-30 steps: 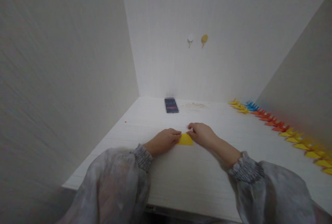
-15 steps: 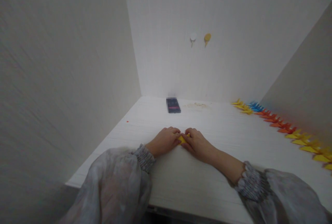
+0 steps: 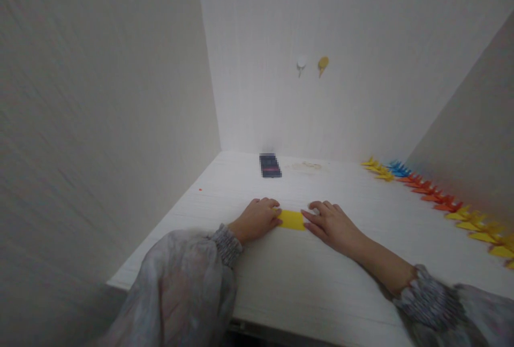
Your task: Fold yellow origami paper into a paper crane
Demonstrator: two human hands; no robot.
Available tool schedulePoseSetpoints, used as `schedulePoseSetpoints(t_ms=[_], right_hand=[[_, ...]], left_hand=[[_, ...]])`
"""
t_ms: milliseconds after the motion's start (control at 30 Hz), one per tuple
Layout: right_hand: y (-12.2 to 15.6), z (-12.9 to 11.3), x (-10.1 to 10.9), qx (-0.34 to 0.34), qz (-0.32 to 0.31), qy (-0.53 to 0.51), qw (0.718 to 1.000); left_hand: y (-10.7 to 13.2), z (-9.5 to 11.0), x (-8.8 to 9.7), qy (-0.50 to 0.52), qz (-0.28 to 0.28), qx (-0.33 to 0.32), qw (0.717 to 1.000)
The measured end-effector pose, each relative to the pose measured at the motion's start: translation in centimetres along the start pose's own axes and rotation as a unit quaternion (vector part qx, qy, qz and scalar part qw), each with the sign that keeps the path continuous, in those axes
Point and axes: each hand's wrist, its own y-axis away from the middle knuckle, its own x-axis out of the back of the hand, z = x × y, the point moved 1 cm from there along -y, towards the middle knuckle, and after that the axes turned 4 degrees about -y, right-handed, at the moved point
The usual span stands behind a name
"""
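A small folded yellow paper (image 3: 292, 219) lies flat on the white table (image 3: 305, 272) between my two hands. My left hand (image 3: 259, 218) rests on the paper's left end with its fingers curled down onto it. To the right, my right hand (image 3: 331, 222) lies flat, fingers stretched out, their tips pressing the paper's right end. Both arms wear loose grey sleeves with gathered cuffs.
A row of folded paper shapes in yellow (image 3: 377, 168), blue (image 3: 397, 167), orange-red (image 3: 431, 194) and yellow again (image 3: 482, 226) runs along the right wall. A dark blurred rectangle (image 3: 270, 165) lies near the back wall. Two small pegs (image 3: 312, 65) hang on that wall.
The right hand has slid to the right along the paper, uncovering more of the yellow strip. The left hand has stayed on the left end.
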Motion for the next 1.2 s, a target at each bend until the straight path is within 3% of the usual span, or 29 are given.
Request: schedulePoseSetpoints(t_ms=[167,267,400,533,633,767,833,1000,1100,1200], right_hand=[[-1.1,-1.9,1.0,0.03,0.045,-0.035,0.998],[-1.7,-2.8,0.2,0.057,0.021,-0.061,0.996],[-1.8,-2.8,-1.1,0.044,0.001,-0.084,0.996],[-1.2,-2.6,-1.2,0.027,-0.01,-0.086,0.996],[0.3,-1.7,-1.9,0.024,-0.02,-0.082,0.996],[3.5,1.3,-4.1,0.022,-0.018,-0.075,0.997],[4.7,2.5,-4.6,0.021,-0.015,-0.076,0.997],[5.4,2.1,-2.8,0.019,-0.005,-0.084,0.996],[4.0,0.8,-1.7,0.025,-0.018,-0.072,0.997],[2.1,0.0,-1.8,0.042,-0.03,-0.042,0.998]], left_hand=[[0.0,0.1,1.1,0.005,0.004,-0.004,1.0],[-0.6,0.8,0.9,0.001,0.009,-0.005,1.0],[-1.0,1.4,0.2,-0.029,0.013,-0.008,0.999],[-0.6,1.6,0.3,-0.066,0.025,-0.022,0.997],[-0.5,2.3,-1.0,-0.083,0.034,-0.013,0.996],[-1.3,3.8,-4.2,-0.097,0.041,0.013,0.994],[-1.7,4.6,-4.9,-0.103,0.04,0.022,0.994],[-1.5,6.0,-3.4,-0.118,0.04,0.018,0.992],[-1.1,6.0,-2.3,-0.13,0.044,0.002,0.991],[-1.0,5.3,-2.4,-0.138,0.051,-0.008,0.989]])
